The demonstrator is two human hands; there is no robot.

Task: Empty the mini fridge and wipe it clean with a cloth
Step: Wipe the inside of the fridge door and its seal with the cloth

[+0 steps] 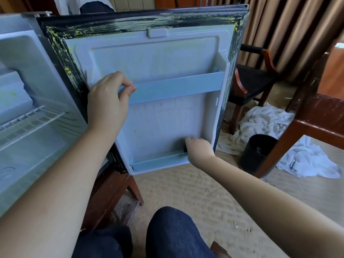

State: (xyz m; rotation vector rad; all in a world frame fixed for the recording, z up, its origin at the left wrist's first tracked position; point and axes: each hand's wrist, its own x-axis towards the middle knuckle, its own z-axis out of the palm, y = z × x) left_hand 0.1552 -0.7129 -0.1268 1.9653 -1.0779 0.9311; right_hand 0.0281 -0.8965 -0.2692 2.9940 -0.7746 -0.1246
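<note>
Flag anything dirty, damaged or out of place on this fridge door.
The black rubber door seal is flecked with yellow-green specks and smeared along the top. Reddish drip stains streak the white plastic door liner below the pale blue shelf rail.

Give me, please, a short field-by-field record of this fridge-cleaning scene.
fridge door: open, inner side facing the camera
door seal: dark, flecked with yellow-green specks
left hand: grips the upper door rail at its left end
right hand: at the right end of the lower door shelf; something small and dark beside it, grip unclear
fridge interior: wire rack in place
floor: white towels and a black bin to the right of the door
</note>
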